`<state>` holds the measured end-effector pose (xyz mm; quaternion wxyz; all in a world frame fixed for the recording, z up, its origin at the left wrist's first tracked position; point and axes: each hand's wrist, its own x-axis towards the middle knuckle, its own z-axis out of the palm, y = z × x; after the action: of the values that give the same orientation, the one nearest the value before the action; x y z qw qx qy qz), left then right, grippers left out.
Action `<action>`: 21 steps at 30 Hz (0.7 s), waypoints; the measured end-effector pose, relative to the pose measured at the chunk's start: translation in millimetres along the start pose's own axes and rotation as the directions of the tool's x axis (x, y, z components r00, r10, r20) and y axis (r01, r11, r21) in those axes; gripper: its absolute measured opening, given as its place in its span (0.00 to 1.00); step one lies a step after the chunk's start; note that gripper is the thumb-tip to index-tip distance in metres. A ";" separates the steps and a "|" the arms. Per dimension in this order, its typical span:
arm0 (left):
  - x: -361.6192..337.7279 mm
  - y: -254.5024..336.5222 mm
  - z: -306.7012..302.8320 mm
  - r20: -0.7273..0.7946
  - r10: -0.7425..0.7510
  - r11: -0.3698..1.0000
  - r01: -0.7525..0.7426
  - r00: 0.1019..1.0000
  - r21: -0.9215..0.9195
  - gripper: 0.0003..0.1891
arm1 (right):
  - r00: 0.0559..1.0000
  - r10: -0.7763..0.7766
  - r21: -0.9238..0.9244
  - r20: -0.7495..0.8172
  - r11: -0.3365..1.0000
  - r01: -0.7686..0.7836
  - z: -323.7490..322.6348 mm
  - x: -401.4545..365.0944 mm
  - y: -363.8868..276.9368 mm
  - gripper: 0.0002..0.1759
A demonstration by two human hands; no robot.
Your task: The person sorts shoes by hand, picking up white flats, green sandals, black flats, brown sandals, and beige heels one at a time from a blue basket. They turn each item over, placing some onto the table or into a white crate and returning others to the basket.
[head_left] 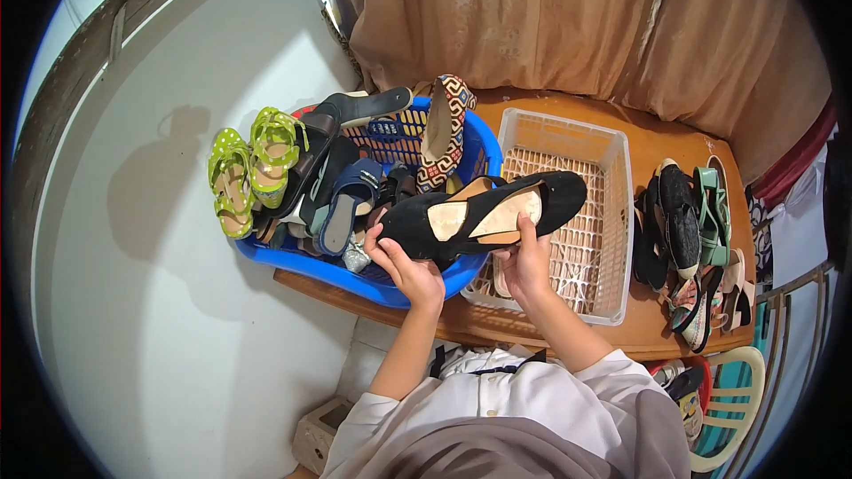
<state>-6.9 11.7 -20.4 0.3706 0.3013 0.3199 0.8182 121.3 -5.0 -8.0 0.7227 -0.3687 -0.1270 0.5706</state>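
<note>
A pair of black flat shoes with beige insoles hangs in both my hands, in front of and partly over the blue basket (490,137). My right hand (530,259) grips the right shoe (555,200), its thumb pressed on the insole. The toe of the left shoe (413,229) rests against the fingers of my left hand (410,273). Behind them the basket is heaped with footwear: green polka-dot sandals (232,182), a navy slide sandal (353,191) and a patterned flat shoe (446,129). The undersides of the held shoes are hidden.
A white plastic crate (612,222) stands right of the blue basket on the wooden table (657,137). Several more shoes, including a mint green sandal (713,213), lie at the table's right end. A cream plastic chair (754,381) is at the lower right; a brown curtain (532,18) hangs behind.
</note>
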 end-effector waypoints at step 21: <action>-2.9 6.4 5.7 0.064 -0.050 0.999 0.051 0.997 -0.006 0.17 | 0.985 -0.158 -0.126 0.065 0.978 0.165 -14.3 3.5 -11.4 0.22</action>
<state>-3.8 7.8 -12.9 0.4022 0.3176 0.3125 0.7998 139.4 -8.2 -11.0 0.7373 -0.3881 -0.2132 0.5102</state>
